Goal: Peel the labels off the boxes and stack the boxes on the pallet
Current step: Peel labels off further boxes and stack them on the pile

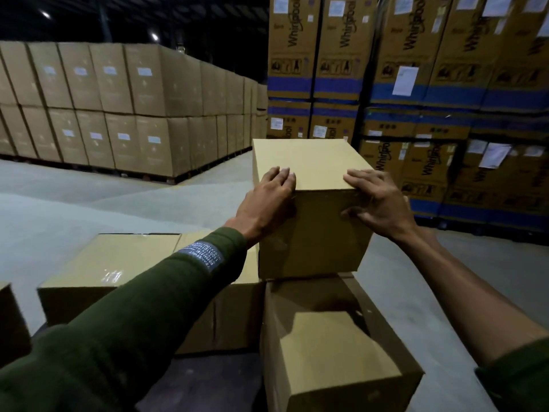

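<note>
1. Head view: four plain boxes show near me, and big stacks of boxes (89, 108) fill the back.
2. One top box (309, 203) sits on a lower box (332, 346); the pallet is hidden.
3. Both hands press it, left hand (267, 203) and right hand (377, 203), fingers spread.
4. I should line up its edges and push evenly.

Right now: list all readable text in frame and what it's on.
"Whirlpool": printed sideways on the tall blue-banded cartons.
Sleeve patch on the left arm: white print, too small to read.
White paper sheets on those cartons: blurred.
Small labels on the plain stacked cartons: blurred.
Held box: no text visible.
</note>
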The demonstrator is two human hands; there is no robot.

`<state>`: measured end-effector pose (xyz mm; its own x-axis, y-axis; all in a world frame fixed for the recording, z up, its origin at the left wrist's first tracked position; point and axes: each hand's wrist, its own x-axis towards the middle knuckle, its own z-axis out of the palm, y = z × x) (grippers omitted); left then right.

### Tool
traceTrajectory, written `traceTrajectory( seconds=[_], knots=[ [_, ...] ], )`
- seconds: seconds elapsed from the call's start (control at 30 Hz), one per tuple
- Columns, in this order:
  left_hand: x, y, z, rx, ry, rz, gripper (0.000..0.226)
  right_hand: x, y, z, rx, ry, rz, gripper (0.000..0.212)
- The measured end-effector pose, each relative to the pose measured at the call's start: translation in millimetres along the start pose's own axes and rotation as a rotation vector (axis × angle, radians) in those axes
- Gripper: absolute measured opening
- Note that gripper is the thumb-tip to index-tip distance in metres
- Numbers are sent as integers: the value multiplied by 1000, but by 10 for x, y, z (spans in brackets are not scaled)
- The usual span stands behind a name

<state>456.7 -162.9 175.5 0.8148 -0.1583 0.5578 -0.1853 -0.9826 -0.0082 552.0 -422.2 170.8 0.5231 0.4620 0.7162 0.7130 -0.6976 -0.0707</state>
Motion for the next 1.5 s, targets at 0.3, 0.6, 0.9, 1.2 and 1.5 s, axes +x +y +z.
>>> traceTrajectory(
  seconds=[0.3, 0.6, 0.9, 1.2, 1.5],
  knots=[
    [402, 27, 415, -12, -84, -12, 76, 127, 538, 375, 72, -90, 75, 81],
    [550, -47, 556, -18, -148, -45, 81, 275, 638, 598, 117, -185, 132, 84],
    [636, -98, 505, -31, -158, -23, 71, 387, 672, 666, 121, -229, 125, 87],
    [703, -218, 564, -46, -183, -20, 77, 426, 665, 706, 67, -242, 127, 87],
    [720, -287, 603, -25, -189, -4, 79, 460, 673, 695, 109, -277, 112, 89]
  ],
)
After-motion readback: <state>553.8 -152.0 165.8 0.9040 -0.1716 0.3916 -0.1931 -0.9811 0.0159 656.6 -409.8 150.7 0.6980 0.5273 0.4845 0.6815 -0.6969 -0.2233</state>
